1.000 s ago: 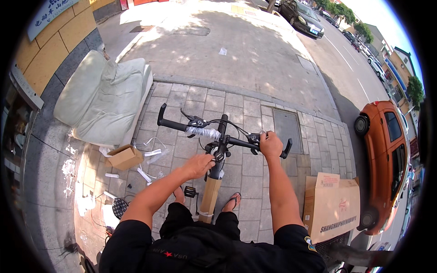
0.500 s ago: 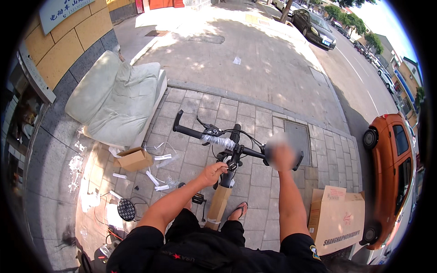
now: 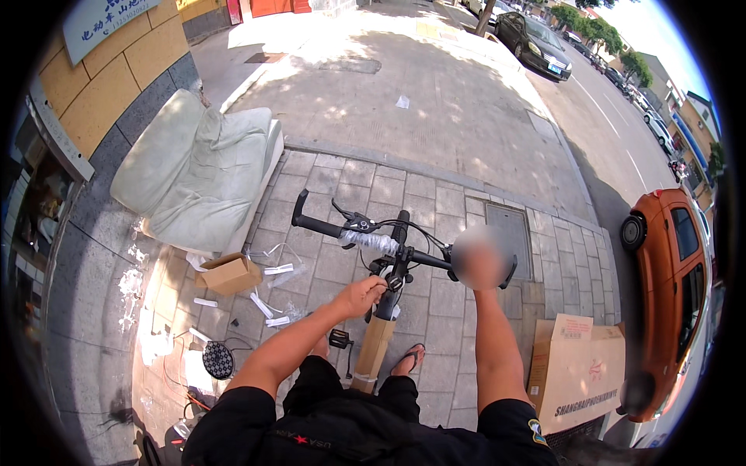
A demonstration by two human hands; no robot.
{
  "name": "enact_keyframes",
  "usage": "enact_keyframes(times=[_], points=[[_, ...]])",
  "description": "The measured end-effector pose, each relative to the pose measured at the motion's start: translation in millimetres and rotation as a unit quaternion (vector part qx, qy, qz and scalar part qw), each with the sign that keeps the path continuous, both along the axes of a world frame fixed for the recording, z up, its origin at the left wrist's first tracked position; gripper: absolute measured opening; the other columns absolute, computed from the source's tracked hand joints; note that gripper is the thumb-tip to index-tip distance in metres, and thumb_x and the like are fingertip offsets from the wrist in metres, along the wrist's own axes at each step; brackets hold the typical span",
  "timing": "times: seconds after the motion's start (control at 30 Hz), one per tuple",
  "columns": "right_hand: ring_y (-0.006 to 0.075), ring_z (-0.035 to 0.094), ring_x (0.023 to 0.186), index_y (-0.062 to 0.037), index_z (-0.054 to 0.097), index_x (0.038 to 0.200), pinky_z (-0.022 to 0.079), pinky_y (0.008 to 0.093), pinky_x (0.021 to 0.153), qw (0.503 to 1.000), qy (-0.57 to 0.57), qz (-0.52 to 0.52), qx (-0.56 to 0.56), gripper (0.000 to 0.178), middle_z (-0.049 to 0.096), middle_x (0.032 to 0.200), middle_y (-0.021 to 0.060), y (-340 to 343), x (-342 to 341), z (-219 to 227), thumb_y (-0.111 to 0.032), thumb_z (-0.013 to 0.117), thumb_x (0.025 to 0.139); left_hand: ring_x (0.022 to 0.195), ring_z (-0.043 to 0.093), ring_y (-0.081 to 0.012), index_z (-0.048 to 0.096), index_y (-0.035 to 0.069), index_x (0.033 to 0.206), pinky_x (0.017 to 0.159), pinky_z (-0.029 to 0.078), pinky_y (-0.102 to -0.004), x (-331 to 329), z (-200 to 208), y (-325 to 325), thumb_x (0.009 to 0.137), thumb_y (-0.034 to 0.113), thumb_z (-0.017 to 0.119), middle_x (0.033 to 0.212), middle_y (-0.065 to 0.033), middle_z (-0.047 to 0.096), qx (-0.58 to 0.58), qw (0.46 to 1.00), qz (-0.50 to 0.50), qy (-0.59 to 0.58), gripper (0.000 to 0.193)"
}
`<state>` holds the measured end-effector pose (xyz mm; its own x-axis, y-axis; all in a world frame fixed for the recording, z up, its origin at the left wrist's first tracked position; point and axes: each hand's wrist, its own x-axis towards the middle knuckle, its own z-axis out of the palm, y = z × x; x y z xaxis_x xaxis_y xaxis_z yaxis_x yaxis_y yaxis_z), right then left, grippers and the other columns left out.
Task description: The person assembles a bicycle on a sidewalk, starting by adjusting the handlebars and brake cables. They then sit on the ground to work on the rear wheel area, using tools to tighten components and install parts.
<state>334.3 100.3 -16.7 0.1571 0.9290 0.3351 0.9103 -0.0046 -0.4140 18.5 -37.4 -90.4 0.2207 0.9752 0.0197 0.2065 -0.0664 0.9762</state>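
Cardboard-wrapped bicycle tube (image 3: 373,349): running lengthwise toward the stem (image 3: 399,268).
Left hand (image 3: 361,297): lying nearer the stem, fingers curling at its left; grasp not showing clearly.
Handlebar (image 3: 426,259): stretching crosswise beyond these fingers.
Right hand (image 3: 482,262): covering its right end, blur hiding finger state.

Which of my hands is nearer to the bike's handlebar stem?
Left. Your left hand is just left of the stem, slightly toward you; your right hand is farther out, near the right end of the handlebar.
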Motion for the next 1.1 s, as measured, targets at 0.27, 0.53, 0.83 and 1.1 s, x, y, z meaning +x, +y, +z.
enact_keyframes(times=[0.27,0.53,0.83,1.1], points=[[0.0415,0.070,0.076,-0.0083,0.070,0.083,0.054,0.0519,0.069,1.000,-0.006,0.008,0.010,0.030,0.072,0.085,0.0178,1.7,1.0,-3.8,-0.036,0.062,0.093,0.070,0.063,-0.0104,0.066,0.003,0.117,0.065,0.054,-0.0279,-0.1,-15.1,0.3,0.108,0.018,0.055,0.080,-0.0017,0.064,0.015,0.998,0.018,-0.056,0.021],[0.0419,0.070,0.076,-0.0082,0.070,0.082,0.054,0.0524,0.070,0.993,-0.061,0.043,0.092,0.031,0.072,0.086,0.0181,18.5,21.5,-53.1,-0.036,0.062,0.092,0.056,0.061,-0.0122,0.066,0.001,0.112,0.052,0.052,-0.0297,-2.5,10.2,6.8,0.106,0.020,0.058,0.075,-0.0011,0.061,-0.218,0.966,-0.016,-0.135,0.021],[0.0428,0.069,0.075,-0.0076,0.068,0.080,0.054,0.0538,0.069,0.990,-0.065,0.047,0.112,0.031,0.072,0.084,0.0192,23.2,23.3,-57.1,-0.036,0.061,0.092,0.053,0.056,-0.0113,0.063,0.006,0.102,0.053,0.049,-0.0278,3.1,20.8,14.9,0.108,0.025,0.055,0.072,0.0013,0.056,-0.264,0.960,-0.009,-0.090,0.022],[0.0431,0.069,0.076,-0.0070,0.068,0.079,0.054,0.0543,0.070,0.990,-0.049,0.055,0.118,0.033,0.072,0.085,0.0194,26.9,22.2,-65.5,-0.036,0.060,0.092,0.058,0.058,-0.0106,0.063,0.005,0.103,0.055,0.049,-0.0269,6.3,15.2,6.4,0.108,0.028,0.057,0.072,0.0017,0.057,-0.280,0.949,0.026,-0.140,0.024]])
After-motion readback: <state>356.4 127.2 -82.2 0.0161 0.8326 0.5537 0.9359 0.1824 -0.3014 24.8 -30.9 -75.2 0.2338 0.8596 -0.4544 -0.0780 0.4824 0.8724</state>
